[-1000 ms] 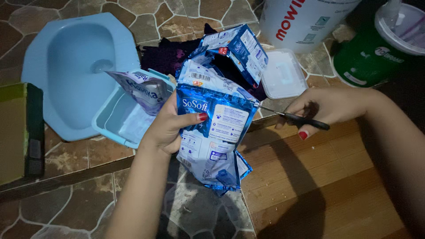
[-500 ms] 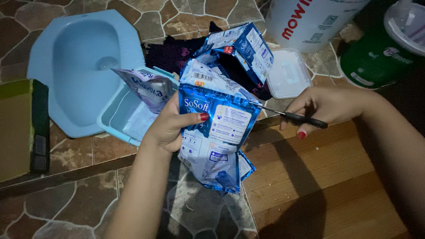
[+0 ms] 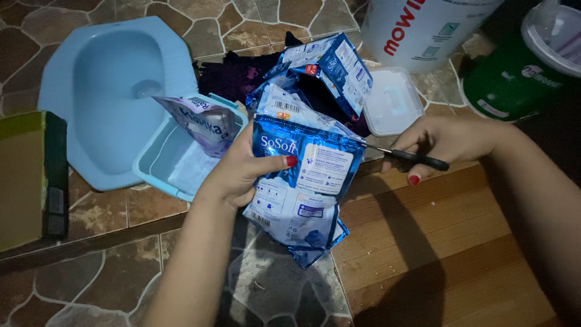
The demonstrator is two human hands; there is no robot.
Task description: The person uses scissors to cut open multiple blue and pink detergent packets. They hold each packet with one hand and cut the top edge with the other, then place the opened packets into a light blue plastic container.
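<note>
My left hand (image 3: 242,172) grips a bundle of blue detergent sachets (image 3: 305,181) near their top, thumb across the front. My right hand (image 3: 445,142) holds black-handled scissors (image 3: 408,158), whose blades meet the top right corner of the front sachet. More blue sachets (image 3: 330,63) lie behind, over a dark cloth (image 3: 233,75). A purple-white sachet (image 3: 203,121) stands in a light blue basin (image 3: 154,163) just left of my left hand.
A blue squat toilet pan (image 3: 109,79) sits in the stone floor at the left. A white bucket (image 3: 423,27), a green lidded container (image 3: 526,66) and a clear plastic lid (image 3: 393,100) stand behind. A green box (image 3: 27,175) lies far left. Wooden boards (image 3: 436,254) cover the lower right.
The view has shifted slightly. Both hands keep their hold, and the scissors stay at the top right corner of the front sachet.
</note>
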